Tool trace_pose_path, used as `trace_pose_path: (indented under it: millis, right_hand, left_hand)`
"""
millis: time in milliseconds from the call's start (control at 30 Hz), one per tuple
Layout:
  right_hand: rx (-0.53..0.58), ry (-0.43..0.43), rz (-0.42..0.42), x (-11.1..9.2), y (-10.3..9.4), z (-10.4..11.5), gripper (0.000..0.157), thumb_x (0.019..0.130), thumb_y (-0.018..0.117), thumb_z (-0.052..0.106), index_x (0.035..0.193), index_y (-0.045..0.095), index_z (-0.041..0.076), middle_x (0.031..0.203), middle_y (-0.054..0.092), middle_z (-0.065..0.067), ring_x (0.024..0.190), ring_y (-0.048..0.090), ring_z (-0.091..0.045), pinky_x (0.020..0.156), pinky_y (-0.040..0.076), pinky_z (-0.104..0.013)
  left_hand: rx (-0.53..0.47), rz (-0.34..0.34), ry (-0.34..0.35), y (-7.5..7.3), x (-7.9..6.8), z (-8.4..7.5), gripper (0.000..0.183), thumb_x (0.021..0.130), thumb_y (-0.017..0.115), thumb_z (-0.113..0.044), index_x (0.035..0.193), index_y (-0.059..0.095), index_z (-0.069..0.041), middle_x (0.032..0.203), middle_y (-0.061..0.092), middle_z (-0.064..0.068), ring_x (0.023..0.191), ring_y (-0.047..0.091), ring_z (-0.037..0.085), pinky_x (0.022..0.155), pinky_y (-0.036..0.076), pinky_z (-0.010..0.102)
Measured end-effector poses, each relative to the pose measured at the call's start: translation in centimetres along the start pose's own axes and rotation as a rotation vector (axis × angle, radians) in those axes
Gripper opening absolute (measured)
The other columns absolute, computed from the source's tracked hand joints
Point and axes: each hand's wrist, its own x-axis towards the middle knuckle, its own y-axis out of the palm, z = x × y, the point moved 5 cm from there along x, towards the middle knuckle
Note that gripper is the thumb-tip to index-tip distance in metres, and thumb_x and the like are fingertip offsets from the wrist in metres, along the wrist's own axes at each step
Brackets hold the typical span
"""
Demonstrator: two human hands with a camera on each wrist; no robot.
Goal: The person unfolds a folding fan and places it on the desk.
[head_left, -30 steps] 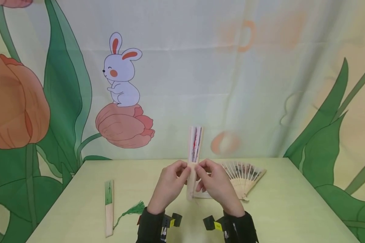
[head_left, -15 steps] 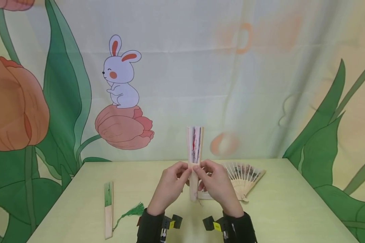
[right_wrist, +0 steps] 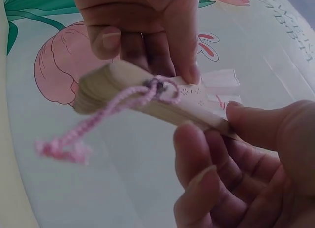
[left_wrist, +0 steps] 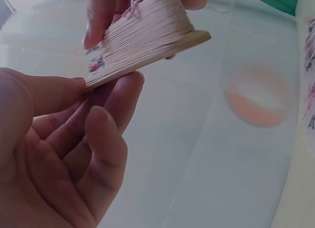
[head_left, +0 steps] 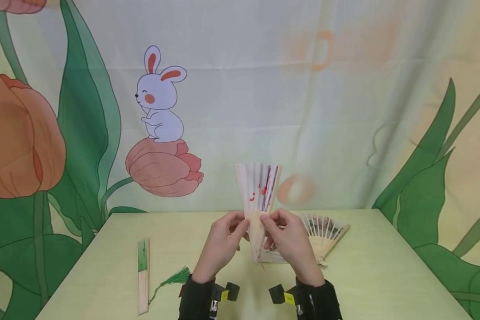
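Left hand [head_left: 220,240], right hand [head_left: 290,240]: thumbs and fingers pinching opposite sides of partly spread white folding fan [head_left: 256,189], pale wooden ribs [head_left: 257,235], pink braided cord [right_wrist: 81,129] at pivot. White fan upright above pale-green table [head_left: 368,280]. Toward far edge: dark-printed spread wooden fan [head_left: 324,242]. Toward left edge: folded green-and-wood fan [head_left: 143,275], green tassel [head_left: 178,276].

Wht fan [head_left: 258,192] w/ red splotches

This looks like a staged recording corner; the kind of building cannot be told. A creased, printed cloth [head_left: 240,111] hangs across the upper frame, with a cartoon rabbit [head_left: 160,95] upper left and an orange tulip [head_left: 22,138] at the left edge. A pale yellow-green table [head_left: 384,275] spans the lower frame; black wrist straps [head_left: 198,298] carry small devices [head_left: 278,294], bottom centre.
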Motion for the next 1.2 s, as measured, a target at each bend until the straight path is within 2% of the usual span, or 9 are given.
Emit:
trace_pose_path:
  millis: [233, 433, 633, 900, 1200]
  right_hand:
    - [0.022, -0.004, -0.025, 0.1, -0.2, -0.1, 0.023, 0.093, 0.069, 0.025, 0.089, 0.062, 0.004, 0.069, 0.055, -0.012, 0.049, 0.059, -0.028, 0.046, 0.047, -0.027]
    - [0.021, -0.026, -0.044, 0.1, -0.3, 0.0, 0.024, 0.094, 0.067, 0.024, 0.087, 0.061, 0.003, 0.069, 0.055, -0.013, 0.049, 0.059, -0.032, 0.046, 0.049, -0.031]
    - [0.034, -0.007, -0.07, -0.1, -0.6, 0.2, 0.025, 0.094, 0.068, 0.026, 0.089, 0.061, 0.003, 0.073, 0.055, -0.012, 0.05, 0.06, -0.034, 0.046, 0.048, -0.033]
    - [0.042, 0.035, -0.087, -0.1, -0.8, 0.1, 0.024, 0.094, 0.067, 0.026, 0.091, 0.06, 0.003, 0.076, 0.056, -0.012, 0.049, 0.06, -0.028, 0.045, 0.047, -0.029]
    - [0.064, 0.024, -0.113, -0.2, -1.2, 0.3, 0.022, 0.095, 0.066, 0.024, 0.091, 0.058, 0.004, 0.077, 0.057, -0.015, 0.05, 0.061, -0.03, 0.046, 0.048, -0.031]
  left_hand:
    - [-0.031, 0.004, 0.004, 0.0, 0.0, 0.0, 0.017, 0.1, 0.057, -0.015, 0.114, 0.063, -0.006, 0.085, 0.068, 0.002, 0.073, 0.066, 0.024, 0.049, 0.047, 0.025]
    - [-0.028, -0.01, 0.001, -0.2, 0.1, 0.1, 0.015, 0.1, 0.058, -0.018, 0.108, 0.065, -0.008, 0.085, 0.067, 0.003, 0.071, 0.066, 0.021, 0.049, 0.046, 0.025]
    - [-0.063, -0.014, -0.025, -0.4, 0.1, 0.2, 0.013, 0.099, 0.059, -0.016, 0.106, 0.064, -0.007, 0.086, 0.068, 0.007, 0.071, 0.065, 0.02, 0.049, 0.044, 0.023]
    - [-0.062, -0.036, -0.047, -1.1, -0.8, -3.3, 0.009, 0.099, 0.056, -0.006, 0.102, 0.063, 0.0, 0.082, 0.065, 0.007, 0.072, 0.065, 0.031, 0.05, 0.042, 0.021]
    - [-0.06, -0.047, -0.067, -1.3, -1.0, -3.0, 0.011, 0.099, 0.058, -0.009, 0.105, 0.063, -0.002, 0.085, 0.066, 0.01, 0.073, 0.065, 0.028, 0.052, 0.044, 0.022]
